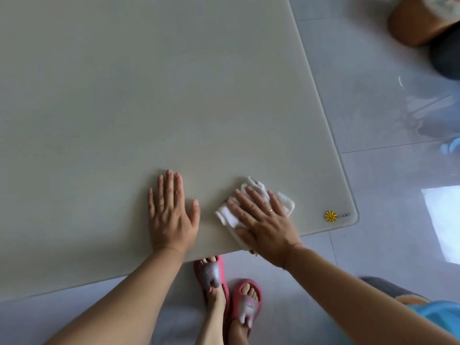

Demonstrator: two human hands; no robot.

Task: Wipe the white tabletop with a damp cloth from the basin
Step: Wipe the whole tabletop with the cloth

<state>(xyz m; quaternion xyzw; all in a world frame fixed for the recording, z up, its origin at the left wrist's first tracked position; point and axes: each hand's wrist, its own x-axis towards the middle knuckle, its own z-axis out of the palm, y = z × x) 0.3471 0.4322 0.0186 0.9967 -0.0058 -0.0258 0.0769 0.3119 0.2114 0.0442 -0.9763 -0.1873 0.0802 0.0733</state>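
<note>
Two hands on white tabletop (149, 95): left hand (171, 212) flat, fingers straight; right hand (263, 220) pressing white cloth (229, 216) flat (crumpled, near front right corner, by gold sticker (330, 216)).

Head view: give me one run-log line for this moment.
step: wiping | right hand: pressed flat on cloth, near corner | left hand: flat on tabletop
</note>
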